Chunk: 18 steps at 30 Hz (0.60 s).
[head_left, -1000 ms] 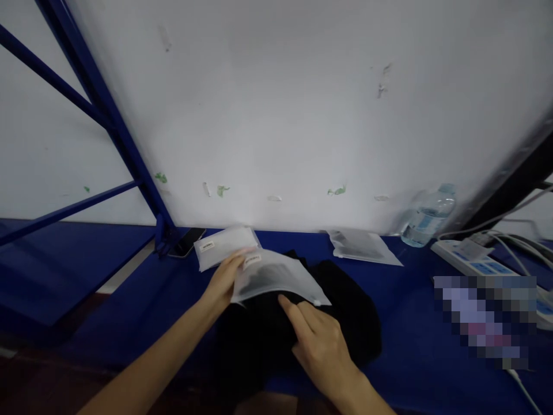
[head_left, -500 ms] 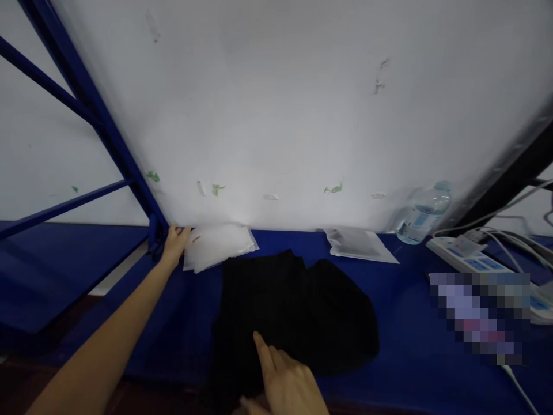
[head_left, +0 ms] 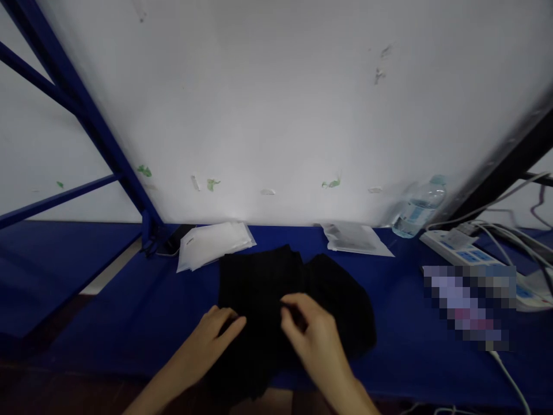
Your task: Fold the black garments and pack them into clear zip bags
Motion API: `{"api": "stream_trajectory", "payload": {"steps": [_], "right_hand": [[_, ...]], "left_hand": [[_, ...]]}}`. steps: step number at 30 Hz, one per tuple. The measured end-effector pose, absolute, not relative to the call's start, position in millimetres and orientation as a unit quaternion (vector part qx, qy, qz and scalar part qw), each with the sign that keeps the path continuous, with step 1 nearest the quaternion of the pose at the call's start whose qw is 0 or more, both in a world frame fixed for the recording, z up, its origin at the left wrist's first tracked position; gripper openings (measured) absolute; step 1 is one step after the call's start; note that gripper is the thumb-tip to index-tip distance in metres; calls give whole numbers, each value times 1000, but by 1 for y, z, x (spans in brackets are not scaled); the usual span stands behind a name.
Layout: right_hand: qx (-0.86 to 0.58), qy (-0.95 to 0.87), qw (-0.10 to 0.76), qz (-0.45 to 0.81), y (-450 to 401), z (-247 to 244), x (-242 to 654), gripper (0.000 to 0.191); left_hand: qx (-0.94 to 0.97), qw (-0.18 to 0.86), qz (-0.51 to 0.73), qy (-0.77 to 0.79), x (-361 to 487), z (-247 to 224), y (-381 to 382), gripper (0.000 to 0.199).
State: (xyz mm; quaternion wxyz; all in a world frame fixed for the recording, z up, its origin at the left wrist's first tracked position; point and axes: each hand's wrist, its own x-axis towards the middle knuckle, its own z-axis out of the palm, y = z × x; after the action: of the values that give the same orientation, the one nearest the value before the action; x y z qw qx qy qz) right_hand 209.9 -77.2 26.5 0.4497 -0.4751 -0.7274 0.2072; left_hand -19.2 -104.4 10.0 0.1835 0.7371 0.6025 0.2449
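A black garment (head_left: pixel 259 276) lies spread on the blue tabletop (head_left: pixel 129 311), with part of it hanging over the front edge. At its left side is my left hand (head_left: pixel 216 331), thumb and fingers apart, resting on or just over the cloth. My right hand (head_left: pixel 311 328) is over the middle of the garment, its thumb and forefinger brought together at the cloth in what looks like a pinch. The exact contact is hard to make out against the black fabric.
White plastic packets (head_left: pixel 213 245) lie behind the garment, beside a dark flat object (head_left: pixel 177 237). Another translucent packet (head_left: pixel 356 239) sits back right. A water bottle (head_left: pixel 419 210), a power strip (head_left: pixel 466 253) with cables and a blurred-out device (head_left: pixel 464 305) occupy the right side.
My left hand has come back from the white packets to the garment, uncovering the dark flat object. My right hand has moved forward and right, and its pointing finger has curled in.
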Motion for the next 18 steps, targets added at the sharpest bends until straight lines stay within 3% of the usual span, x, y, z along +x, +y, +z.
{"api": "stream_trajectory", "payload": {"steps": [6,9,13,17,18], "right_hand": [[-531,-665,472,230,-34,21,277,24],[-536,-697,445,169,-33,15,279,34],[-482,-793,361,90,-39,19,258,65],[-499,-781,368,70,-25,23,260,14],[-513,-762,388,76,-20,24,266,14]], "left_hand": [[778,150,260,553,-9,16,-102,8],[734,215,256,591,-3,26,-105,11],[699,321,231,596,-3,47,-96,14],[706,274,278,591,-22,55,-67,19],[704,252,292,597,-28,54,-59,22]]}}
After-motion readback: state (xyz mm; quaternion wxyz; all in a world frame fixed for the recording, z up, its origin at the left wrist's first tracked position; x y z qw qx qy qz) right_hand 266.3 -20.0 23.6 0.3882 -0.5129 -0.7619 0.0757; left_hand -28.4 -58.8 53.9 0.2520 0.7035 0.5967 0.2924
